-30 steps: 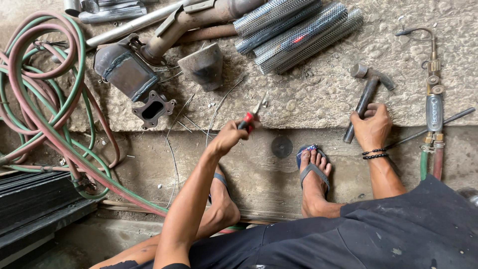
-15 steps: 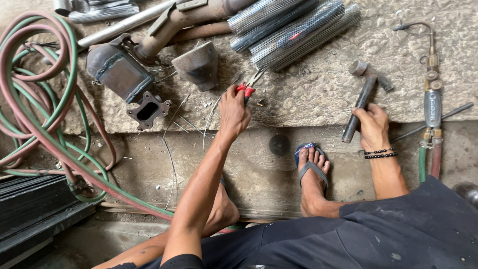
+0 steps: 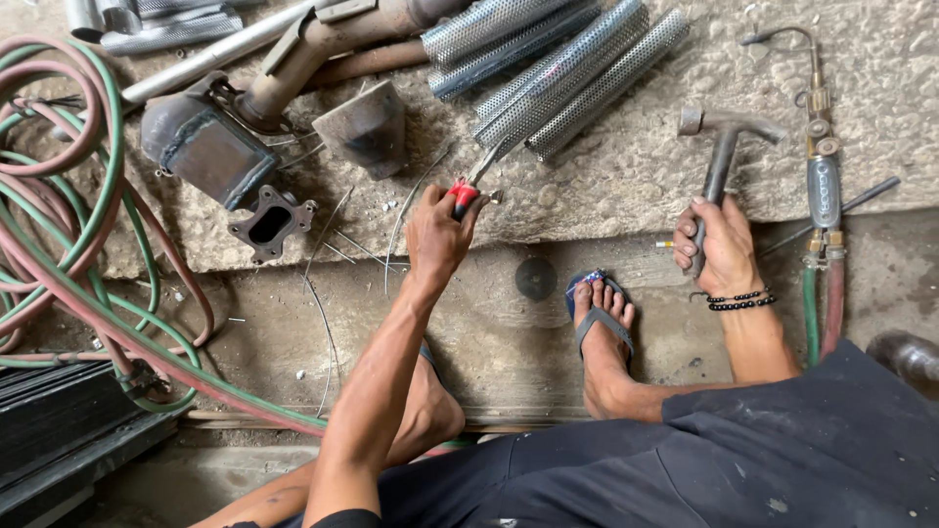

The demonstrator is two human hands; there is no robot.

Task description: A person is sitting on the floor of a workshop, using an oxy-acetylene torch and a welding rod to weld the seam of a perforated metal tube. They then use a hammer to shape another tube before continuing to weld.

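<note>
Rough concrete slab strewn with exhaust parts, where a person crouches with a tool in each fist.

Left hand (image 3: 437, 238) clenches red-handled metal pliers (image 3: 475, 183), tips at 1 o'clock touching perforated steel tubes (image 3: 572, 73); right hand (image 3: 722, 244) wraps a grey steel claw hammer (image 3: 722, 156), its head at 12 o'clock on the slab.

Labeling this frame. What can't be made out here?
- Head view: pliers handles hidden inside the left hand.
- Hammer handle end covered by the right hand.
- Hoses cut off at the left edge.
- Perforated tubes cut off at the top edge.
</note>
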